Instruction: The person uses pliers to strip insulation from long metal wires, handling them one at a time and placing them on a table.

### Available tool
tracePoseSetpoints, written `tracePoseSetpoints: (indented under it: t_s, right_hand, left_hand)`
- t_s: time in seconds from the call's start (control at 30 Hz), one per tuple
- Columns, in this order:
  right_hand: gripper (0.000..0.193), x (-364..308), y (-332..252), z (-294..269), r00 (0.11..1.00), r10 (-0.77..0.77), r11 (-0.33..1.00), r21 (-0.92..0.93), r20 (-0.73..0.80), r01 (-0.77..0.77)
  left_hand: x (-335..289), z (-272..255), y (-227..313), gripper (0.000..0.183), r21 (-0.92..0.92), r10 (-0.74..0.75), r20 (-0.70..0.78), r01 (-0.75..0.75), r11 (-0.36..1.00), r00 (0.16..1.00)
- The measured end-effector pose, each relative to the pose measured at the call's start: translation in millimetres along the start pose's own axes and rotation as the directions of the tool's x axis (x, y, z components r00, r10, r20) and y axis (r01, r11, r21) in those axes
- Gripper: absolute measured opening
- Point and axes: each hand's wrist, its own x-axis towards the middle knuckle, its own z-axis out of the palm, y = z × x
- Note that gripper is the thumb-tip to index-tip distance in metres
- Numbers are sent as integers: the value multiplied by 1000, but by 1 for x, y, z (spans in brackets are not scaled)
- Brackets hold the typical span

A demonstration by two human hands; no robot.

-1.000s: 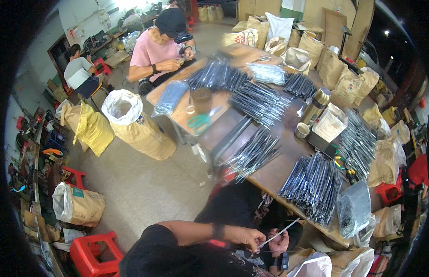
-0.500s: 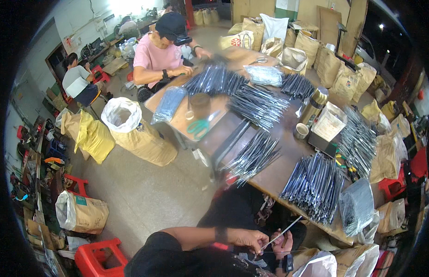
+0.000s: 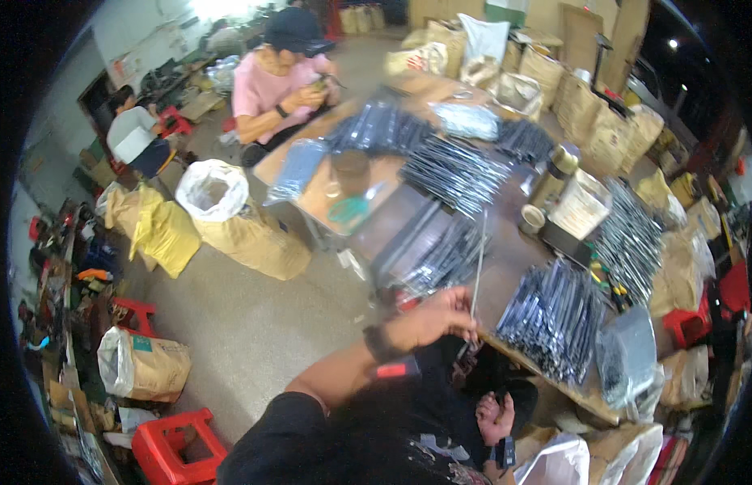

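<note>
My left hand [image 3: 441, 315] is raised over the near edge of the table, its fingers closed on a long, thin, pale rod [image 3: 479, 267] that stands nearly upright. Just beyond it lies a loose pile of dark, shiny thin rods [image 3: 449, 255], smeared by motion. Low by my lap, my right hand [image 3: 495, 416] has its palm turned up and its fingers loosely bent, with nothing visible in them. To the right of the left hand, a thick pile of similar rods [image 3: 550, 323] covers the table's near corner, beside a clear plastic-wrapped pack [image 3: 627, 356].
Across the table [image 3: 392, 230] a co-worker in pink [image 3: 271, 89] handles something small. A thermos [image 3: 554, 178], a cup [image 3: 531, 218] and green-handled scissors [image 3: 348, 210] sit on top. Sacks [image 3: 255, 242] and a red stool [image 3: 178, 449] stand on the floor.
My hands have parted: the left has gone up and forward to the table with the rod, while the right stays low. The co-worker's hands have come together near the chest.
</note>
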Motion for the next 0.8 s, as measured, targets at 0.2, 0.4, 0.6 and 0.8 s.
tracePoseSetpoints:
  t_s: [0.2,0.4,0.6,0.8]
  right_hand:
    - [38,16,5,23,994,-54,994,-102,-97,44]
    - [42,11,-9,14,998,-31,999,-18,-52,30]
    - [41,7,-2,-3,996,-47,999,-16,-74,46]
    - [41,1,-1,-2,995,-67,998,4,-77,68]
  left_hand:
    - [54,36,30,37,139,-68,25,64,988,997]
    - [101,51,1,31,50,-243,52,240,969,969]
    - [80,32,8,26,-75,-95,-91,88,993,991]
    - [35,26,-26,26,10,-131,-1,131,991,991]
